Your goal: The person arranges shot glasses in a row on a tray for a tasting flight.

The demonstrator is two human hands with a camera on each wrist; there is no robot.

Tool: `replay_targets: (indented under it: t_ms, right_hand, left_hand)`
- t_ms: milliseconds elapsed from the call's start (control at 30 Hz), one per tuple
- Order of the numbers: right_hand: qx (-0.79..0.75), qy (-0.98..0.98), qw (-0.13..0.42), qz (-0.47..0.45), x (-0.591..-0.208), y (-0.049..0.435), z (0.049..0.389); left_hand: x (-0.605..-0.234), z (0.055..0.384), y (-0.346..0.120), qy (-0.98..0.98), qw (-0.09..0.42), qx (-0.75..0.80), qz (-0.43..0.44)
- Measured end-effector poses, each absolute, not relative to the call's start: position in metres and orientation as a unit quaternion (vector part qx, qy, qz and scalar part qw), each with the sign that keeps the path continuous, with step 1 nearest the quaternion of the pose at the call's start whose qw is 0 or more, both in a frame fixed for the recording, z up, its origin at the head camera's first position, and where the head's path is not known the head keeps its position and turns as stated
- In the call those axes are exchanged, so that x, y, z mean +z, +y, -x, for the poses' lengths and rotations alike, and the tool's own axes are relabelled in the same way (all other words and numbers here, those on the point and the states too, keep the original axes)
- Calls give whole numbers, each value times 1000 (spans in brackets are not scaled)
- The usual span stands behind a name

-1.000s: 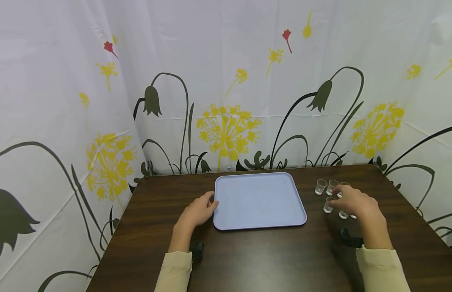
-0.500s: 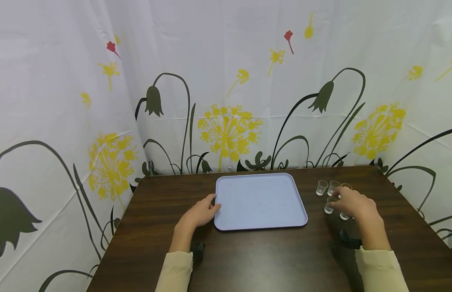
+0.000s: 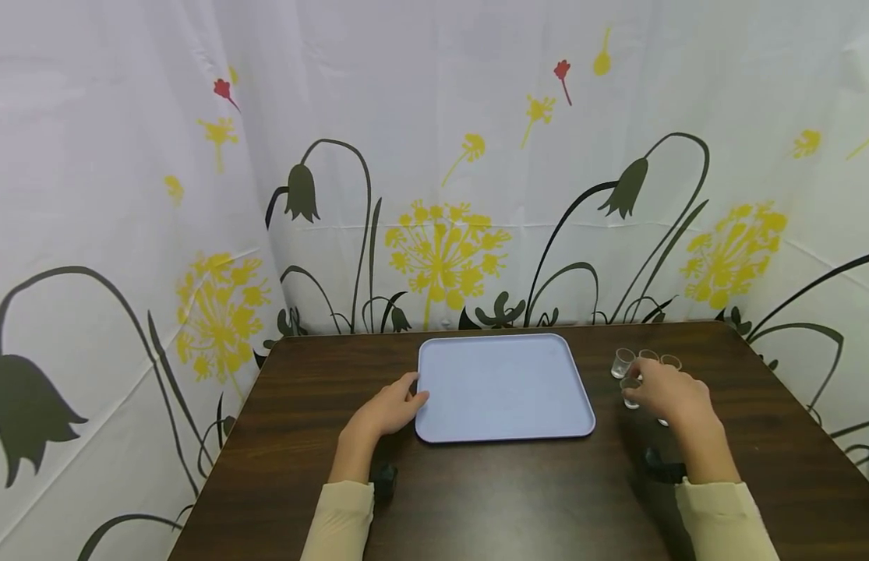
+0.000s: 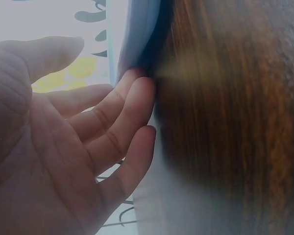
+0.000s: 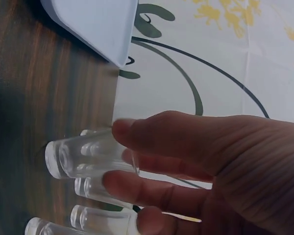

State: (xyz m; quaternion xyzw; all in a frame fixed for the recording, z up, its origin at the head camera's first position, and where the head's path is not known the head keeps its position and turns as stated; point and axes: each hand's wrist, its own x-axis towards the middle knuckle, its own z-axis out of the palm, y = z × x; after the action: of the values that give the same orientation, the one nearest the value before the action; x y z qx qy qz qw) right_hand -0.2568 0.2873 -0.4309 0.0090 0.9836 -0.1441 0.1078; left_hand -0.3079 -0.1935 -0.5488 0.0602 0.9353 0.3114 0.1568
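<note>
My right hand [image 3: 672,389] pinches a small clear shot glass [image 3: 631,397] near its rim. In the right wrist view, thumb and fingers lie on either side of that shot glass [image 5: 81,155]. More shot glasses [image 3: 623,363] stand close behind and beneath the hand, partly hidden by it. At the left edge of a pale blue rectangular tray [image 3: 504,386], my left hand [image 3: 386,407] rests with relaxed fingers. In the left wrist view its fingertips are right at the tray's rim [image 4: 137,39], and the thumb stands apart from it.
The tray lies flat on a dark wooden table [image 3: 504,499], left of the shot glasses. A white curtain [image 3: 434,117] with printed flowers hangs behind the table's far edge. Dark wrist camera mounts [image 3: 385,481] sit at both wrists.
My right hand has moved left and closed on the front-left shot glass, which has shifted slightly toward the tray. My left hand stays at the tray's edge.
</note>
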Motion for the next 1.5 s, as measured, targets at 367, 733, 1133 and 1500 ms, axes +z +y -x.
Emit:
replay_targets:
  t_ms: [367, 733, 1133, 1500]
  right_hand:
    - [-127, 991, 46, -5, -430, 280, 255]
    - [-135, 990, -25, 16, -439, 249, 260]
    - [-145, 978, -133, 65, -440, 186, 276]
    - [-147, 974, -149, 92, -448, 151, 283]
  left_hand:
    - [-553, 311, -202, 927, 153, 330, -94]
    - [-563, 318, -199, 931, 153, 310, -115]
    - [-562, 314, -194, 933, 137, 315, -105]
    - [-561, 311, -192, 942, 125, 297, -93]
